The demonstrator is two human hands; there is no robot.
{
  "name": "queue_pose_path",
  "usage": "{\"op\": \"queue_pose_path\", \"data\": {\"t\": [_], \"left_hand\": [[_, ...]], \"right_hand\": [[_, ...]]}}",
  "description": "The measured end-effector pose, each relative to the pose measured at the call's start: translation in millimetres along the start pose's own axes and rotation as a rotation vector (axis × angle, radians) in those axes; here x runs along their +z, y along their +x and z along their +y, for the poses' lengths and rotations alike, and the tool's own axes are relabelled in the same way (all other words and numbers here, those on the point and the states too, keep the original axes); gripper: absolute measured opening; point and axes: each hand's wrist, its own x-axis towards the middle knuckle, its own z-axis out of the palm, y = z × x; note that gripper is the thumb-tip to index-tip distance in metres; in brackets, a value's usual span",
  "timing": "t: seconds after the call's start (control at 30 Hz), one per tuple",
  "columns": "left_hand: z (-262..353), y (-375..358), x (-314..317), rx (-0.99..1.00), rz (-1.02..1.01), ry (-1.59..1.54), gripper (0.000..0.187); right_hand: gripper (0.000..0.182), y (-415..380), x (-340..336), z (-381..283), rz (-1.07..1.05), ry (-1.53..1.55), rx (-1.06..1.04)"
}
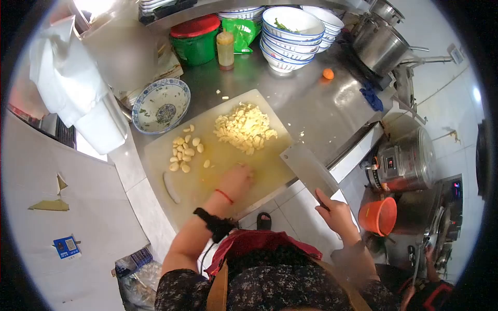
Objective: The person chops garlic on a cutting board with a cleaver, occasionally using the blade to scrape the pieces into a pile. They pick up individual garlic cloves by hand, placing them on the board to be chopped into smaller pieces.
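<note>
Right hand point(336, 213) grips broad grey cleaver point(309, 167), fingers wrapped, at edge of cutting board point(202, 185); pale chopped pieces point(245, 127) lie heaped thereon. Left hand point(236, 181) blurred over board; finger opening, hold indeterminable.

Can read no word, brand or number with certainty. Can make out only pale marks, too blurred to read, on a blue-and-white sticker point(66, 247) on the wall point(31, 223) at lower left. Can see lit reddish marks, too small to read, on a cooker's display point(390, 163) at right and on a dark panel point(456, 190) near the right edge.
</note>
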Motion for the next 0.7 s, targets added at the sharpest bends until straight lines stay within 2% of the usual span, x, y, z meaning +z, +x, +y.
{"op": "queue_pose_path", "data": {"t": [0.1,0.17,0.2,0.27,0.3,0.37,0.4,0.47,0.5,0.57,0.63,0.7], "left_hand": [[34.2,29.5,28.4,0.100,-0.031,-0.060,0.022],[53.2,47.9,33.9,-0.088,-0.082,-0.058,0.024],[49.4,50.3,38.5,-0.085,-0.083,-0.059,0.024],[31.8,54.9,45.7,-0.024,0.014,-0.352,0.025],[29.8,50.0,34.0,-0.021,0.015,-0.347,0.025],[21.7,28.2,5.0,0.032,0.187,-0.334,0.026],[14.2,20.2,-7.4,-0.059,0.214,-0.309,0.027],[6.0,3.7,-35.0,-0.250,0.266,-0.257,0.028],[3.2,-3.9,-46.3,-0.349,0.297,-0.234,0.027],[-15.9,-21.6,-57.8,-0.349,0.313,-0.160,0.027],[-31.7,-20.1,-67.3,-0.343,0.372,-0.096,0.027],[-43.5,-34.8,-66.1,-0.214,0.470,0.016,0.024]], "right_hand": [[0.050,-4.4,-0.1,3.6,0.024,0.032,0.029],[0.051,-5.8,5.5,11.6,0.025,0.031,0.010],[0.051,-5.0,7.7,13.7,0.027,0.030,0.013],[0.049,1.1,11.5,13.2,0.079,0.074,-0.069],[0.049,5.6,6.8,5.2,0.084,0.076,-0.071],[0.051,13.5,-3.0,-14.9,0.176,0.140,-0.083],[0.051,17.0,8.6,-16.0,0.175,0.145,-0.084],[0.056,20.8,51.6,-8.2,0.396,0.255,-0.312],[0.056,24.0,72.9,2.6,0.394,0.261,-0.313],[0.060,20.3,106.3,21.4,-0.111,-0.010,-0.088],[0.060,16.8,90.6,35.6,-0.133,-0.048,-0.089],[0.059,-13.9,78.3,43.1,-0.196,-0.028,-0.046]]}}
